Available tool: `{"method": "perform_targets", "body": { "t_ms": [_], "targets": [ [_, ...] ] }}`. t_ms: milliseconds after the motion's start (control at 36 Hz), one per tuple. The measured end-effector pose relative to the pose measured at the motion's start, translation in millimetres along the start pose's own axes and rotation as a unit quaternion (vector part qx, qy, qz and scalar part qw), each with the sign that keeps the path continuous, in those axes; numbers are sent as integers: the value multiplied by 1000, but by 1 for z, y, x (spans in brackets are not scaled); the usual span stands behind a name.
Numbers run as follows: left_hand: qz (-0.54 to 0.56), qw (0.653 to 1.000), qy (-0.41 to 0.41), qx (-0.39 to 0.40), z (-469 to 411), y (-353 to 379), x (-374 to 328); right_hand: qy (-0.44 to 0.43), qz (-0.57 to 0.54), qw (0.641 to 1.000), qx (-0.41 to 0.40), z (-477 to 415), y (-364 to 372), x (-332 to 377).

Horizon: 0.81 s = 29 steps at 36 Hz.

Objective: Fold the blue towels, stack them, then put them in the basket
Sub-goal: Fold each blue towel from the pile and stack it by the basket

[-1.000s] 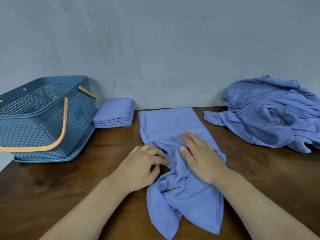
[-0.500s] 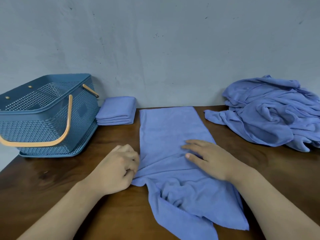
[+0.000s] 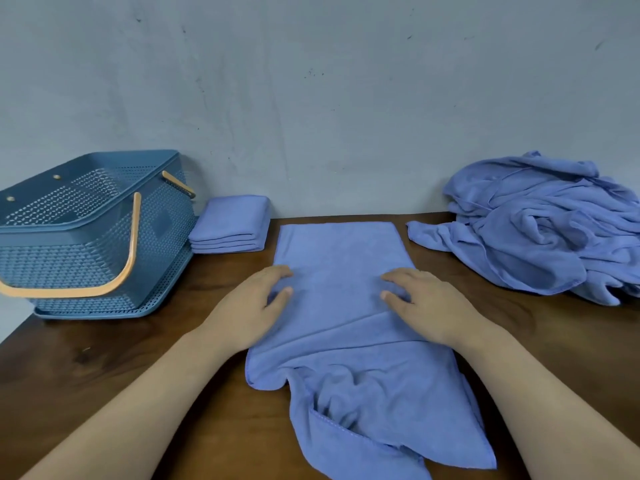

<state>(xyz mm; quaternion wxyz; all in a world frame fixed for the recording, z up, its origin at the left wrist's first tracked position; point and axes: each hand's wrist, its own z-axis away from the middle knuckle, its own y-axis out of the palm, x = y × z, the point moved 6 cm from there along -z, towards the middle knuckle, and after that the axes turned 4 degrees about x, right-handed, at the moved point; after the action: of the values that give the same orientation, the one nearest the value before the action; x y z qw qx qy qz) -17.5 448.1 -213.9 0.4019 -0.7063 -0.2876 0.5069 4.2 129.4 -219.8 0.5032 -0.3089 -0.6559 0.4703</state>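
A long blue towel (image 3: pixel 341 258) lies lengthwise on the wooden table (image 3: pixel 104 368), flat at its far end and rumpled at its near end, which hangs toward me. My left hand (image 3: pixel 256 303) rests on the towel's left edge with relaxed fingers. My right hand (image 3: pixel 426 299) presses flat on its right side. A small stack of folded blue towels (image 3: pixel 230 223) sits by the wall. The blue basket (image 3: pixel 86 233) with tan handles stands at the far left.
A heap of unfolded blue towels (image 3: pixel 543 223) fills the table's far right corner. A grey wall runs right behind the table. Bare wood shows in front of the basket and between the towel and the heap.
The towel has been spread wider and flatter. My left hand let go of the bunched edge and now lies open on it. My right hand slid outward to the right.
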Motion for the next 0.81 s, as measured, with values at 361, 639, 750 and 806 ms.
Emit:
{"method": "perform_targets", "body": {
  "t_ms": [361,639,750,806],
  "targets": [
    [-116,983,-122,78,-145,21,14,50,-6,997,53,-131,-8,-38],
    [-129,969,-174,117,-183,37,38,63,86,992,73,-173,5,-62],
    [-131,970,-168,114,-193,38,51,71,90,992,57,-184,2,-69],
    [-132,971,-163,117,-195,38,55,74,87,992,46,-184,1,-69]
  ]
}}
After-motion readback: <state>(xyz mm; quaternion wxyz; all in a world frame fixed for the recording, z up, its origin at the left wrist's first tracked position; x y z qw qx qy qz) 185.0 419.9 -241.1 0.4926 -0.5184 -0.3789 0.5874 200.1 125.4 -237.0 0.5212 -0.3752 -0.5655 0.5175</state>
